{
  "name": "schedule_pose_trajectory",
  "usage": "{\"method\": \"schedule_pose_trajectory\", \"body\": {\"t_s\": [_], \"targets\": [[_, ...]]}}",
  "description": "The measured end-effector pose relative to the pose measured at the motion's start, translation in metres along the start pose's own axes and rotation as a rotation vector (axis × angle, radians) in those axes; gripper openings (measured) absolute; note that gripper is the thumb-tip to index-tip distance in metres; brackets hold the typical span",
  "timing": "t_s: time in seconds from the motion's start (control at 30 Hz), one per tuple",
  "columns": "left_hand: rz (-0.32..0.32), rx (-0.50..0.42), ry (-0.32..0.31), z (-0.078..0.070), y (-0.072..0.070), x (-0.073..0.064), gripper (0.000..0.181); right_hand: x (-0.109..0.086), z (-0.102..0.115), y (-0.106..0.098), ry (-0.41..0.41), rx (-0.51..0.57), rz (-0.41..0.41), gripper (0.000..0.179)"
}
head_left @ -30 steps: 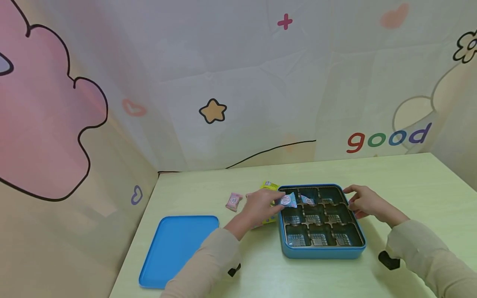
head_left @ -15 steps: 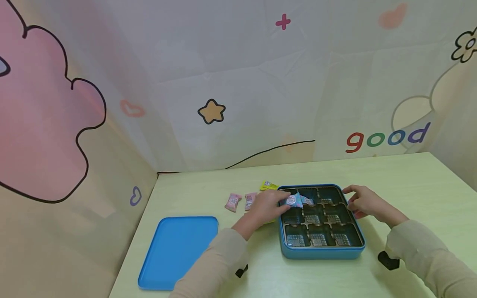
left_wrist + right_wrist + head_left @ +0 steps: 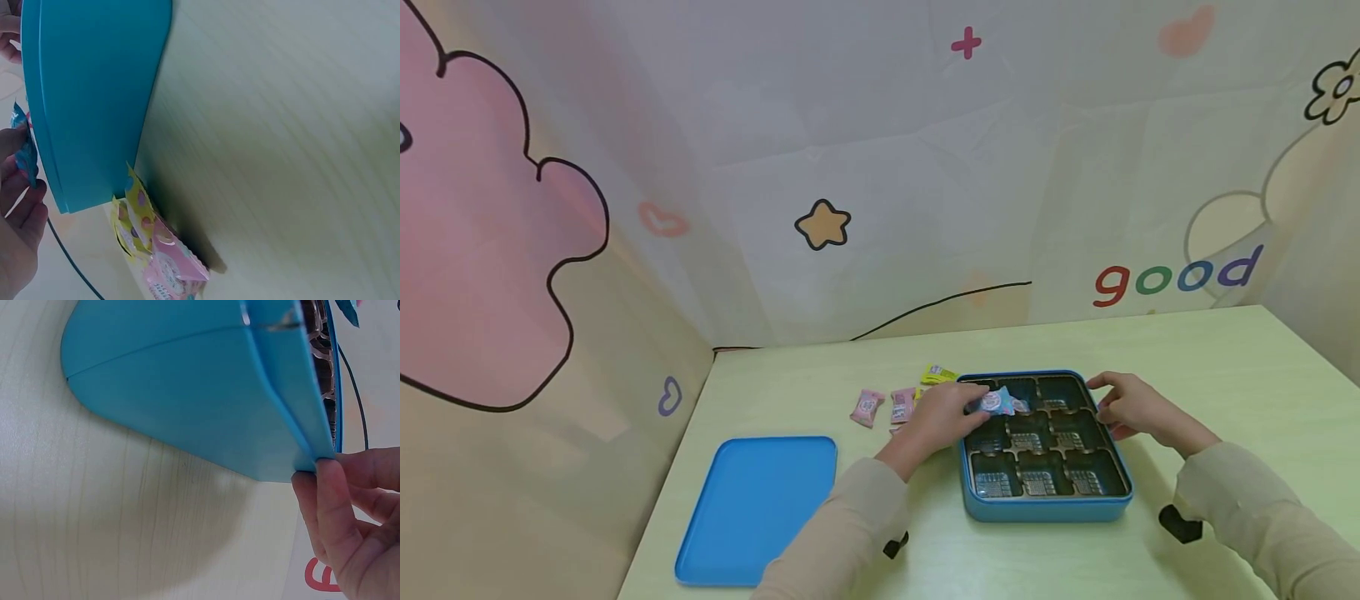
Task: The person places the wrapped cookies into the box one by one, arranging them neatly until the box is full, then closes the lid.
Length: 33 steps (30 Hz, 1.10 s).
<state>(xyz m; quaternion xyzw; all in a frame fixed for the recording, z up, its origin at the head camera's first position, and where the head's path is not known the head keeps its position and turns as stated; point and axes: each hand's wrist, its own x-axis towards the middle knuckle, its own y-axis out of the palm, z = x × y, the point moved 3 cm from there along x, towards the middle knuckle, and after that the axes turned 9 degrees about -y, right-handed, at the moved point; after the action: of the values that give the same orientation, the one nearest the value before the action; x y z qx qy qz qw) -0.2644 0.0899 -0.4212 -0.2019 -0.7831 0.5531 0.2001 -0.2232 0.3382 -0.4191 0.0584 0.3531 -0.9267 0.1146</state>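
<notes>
In the head view, my left hand [image 3: 942,417] pinches a blue wrapped candy [image 3: 997,402] over the back row of an open blue tin [image 3: 1048,510]. The left wrist view shows that candy [image 3: 26,156] between thumb and fingers, beside the tin's rim [image 3: 44,125]. Inside, a dark tray [image 3: 1037,450] is divided into several square compartments. Another wrapped candy [image 3: 1021,406] shows partly in the back middle one, largely hidden by the held candy. My right hand [image 3: 1142,410] holds the tin's right side near the back corner; in the right wrist view its fingertips [image 3: 331,469] are at the rim.
Pink wrapped candies [image 3: 867,408] and a yellow one [image 3: 938,374] lie left of the tin, some partly hidden behind my left hand. A flat blue lid [image 3: 760,508] rests on the table [image 3: 940,533] at left. A printed cloth [image 3: 880,167] hangs behind.
My left hand has moved right with the blue candy, from the tin's left edge to over its back row. The right hand and tin keep their places.
</notes>
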Motion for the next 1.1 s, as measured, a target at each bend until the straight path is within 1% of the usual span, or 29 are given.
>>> {"method": "schedule_pose_trajectory", "body": {"t_s": [0.17,0.4,0.57,0.87,0.97,1.1], "targets": [[-0.008,-0.002,-0.013,-0.007,-0.001,0.003,0.041,0.0,0.001,0.001,-0.002,-0.002,0.0,0.049],[-0.035,0.023,-0.002,-0.016,0.002,0.008,0.04,-0.001,0.002,0.001,-0.013,0.002,-0.004,0.049],[-0.028,0.012,-0.02,-0.019,0.003,0.01,0.04,-0.003,0.003,0.001,-0.029,0.014,-0.007,0.048],[-0.022,0.024,-0.047,-0.021,0.006,0.013,0.039,-0.003,0.003,0.001,-0.021,0.011,-0.003,0.048],[-0.024,0.027,-0.046,-0.023,0.006,0.014,0.039,-0.003,0.003,0.001,-0.02,0.01,-0.004,0.049],[-0.027,0.027,-0.028,-0.025,0.005,0.014,0.038,-0.003,0.004,0.001,-0.019,0.009,-0.007,0.048]]}}
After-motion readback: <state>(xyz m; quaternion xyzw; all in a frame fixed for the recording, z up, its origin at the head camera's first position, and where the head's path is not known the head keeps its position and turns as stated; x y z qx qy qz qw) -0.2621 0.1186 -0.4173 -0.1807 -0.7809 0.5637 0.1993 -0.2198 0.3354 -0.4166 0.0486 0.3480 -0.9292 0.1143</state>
